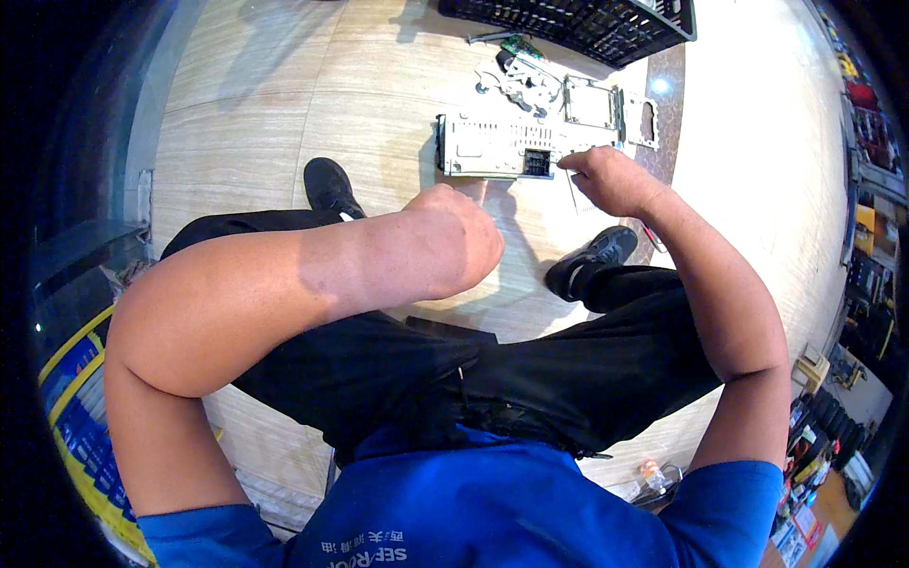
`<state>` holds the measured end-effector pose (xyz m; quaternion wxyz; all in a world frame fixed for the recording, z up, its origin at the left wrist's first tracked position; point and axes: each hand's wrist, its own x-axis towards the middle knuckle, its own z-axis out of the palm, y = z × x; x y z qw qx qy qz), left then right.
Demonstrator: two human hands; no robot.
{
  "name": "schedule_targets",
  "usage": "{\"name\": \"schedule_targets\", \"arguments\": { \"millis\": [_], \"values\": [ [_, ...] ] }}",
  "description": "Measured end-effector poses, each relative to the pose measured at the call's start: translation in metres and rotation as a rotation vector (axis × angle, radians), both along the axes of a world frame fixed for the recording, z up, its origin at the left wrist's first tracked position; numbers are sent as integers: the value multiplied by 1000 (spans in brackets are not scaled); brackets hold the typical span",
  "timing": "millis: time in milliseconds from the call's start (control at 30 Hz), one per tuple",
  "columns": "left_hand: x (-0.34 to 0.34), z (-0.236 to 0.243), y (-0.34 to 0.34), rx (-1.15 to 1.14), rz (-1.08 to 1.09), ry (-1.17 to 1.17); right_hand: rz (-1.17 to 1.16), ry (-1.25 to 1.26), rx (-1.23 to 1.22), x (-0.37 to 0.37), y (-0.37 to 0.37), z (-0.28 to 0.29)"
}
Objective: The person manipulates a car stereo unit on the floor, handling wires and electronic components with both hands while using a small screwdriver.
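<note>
A flat silvery metal unit (492,142), like a car stereo chassis, lies on the floor in front of me. It has vent slots on top and a black socket (538,163) near its right end. My right hand (614,182) is at that right end, index finger stretched along the edge and the other fingers curled, gripping there. A thin dark line shows below its fingertips, too small to name. My left hand (456,232) is closed, back up, just on my side of the unit. Its fingertips, and anything in them, are hidden.
Beyond the unit lie a metal frame (592,102), several loose white and silver parts (521,83) and a green circuit board (521,47). A black plastic crate (587,28) stands behind them. My black shoes (606,251) flank the work spot. Shelved goods line the right side.
</note>
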<state>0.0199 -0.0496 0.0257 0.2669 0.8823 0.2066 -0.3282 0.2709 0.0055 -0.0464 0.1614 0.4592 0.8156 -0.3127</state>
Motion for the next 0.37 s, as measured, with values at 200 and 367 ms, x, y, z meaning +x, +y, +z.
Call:
{"name": "schedule_targets", "arguments": {
  "millis": [200, 367],
  "values": [
    [-1, 1, 0, 23, 8, -24, -13, -3, -16, 0, 0, 0],
    [1, 4, 1, -5, 13, 58, 14, -22, -13, -2, 1, 2]
  ]
}}
